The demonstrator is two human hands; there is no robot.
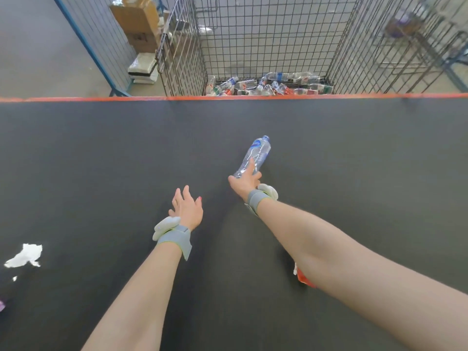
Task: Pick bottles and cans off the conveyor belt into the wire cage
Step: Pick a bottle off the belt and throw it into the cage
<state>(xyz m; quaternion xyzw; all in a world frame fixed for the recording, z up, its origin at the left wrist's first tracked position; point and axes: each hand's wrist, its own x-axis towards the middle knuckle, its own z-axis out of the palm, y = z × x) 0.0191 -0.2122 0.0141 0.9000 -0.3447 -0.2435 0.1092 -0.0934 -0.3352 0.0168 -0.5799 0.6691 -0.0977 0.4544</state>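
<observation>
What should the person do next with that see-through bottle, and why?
Probably swing the clear plastic bottle forward over the orange belt edge and drop it into the grey wire cage. The right hand has a grip round its lower end, its blue cap points toward the cage, and other bottles lie there. The left hand is open.

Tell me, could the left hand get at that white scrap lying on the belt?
Probably yes. The left hand is open and holds nothing, and only bare conveyor belt lies between it and the white scrap off to its left. The right hand, gripping the bottle, is well clear.
</observation>
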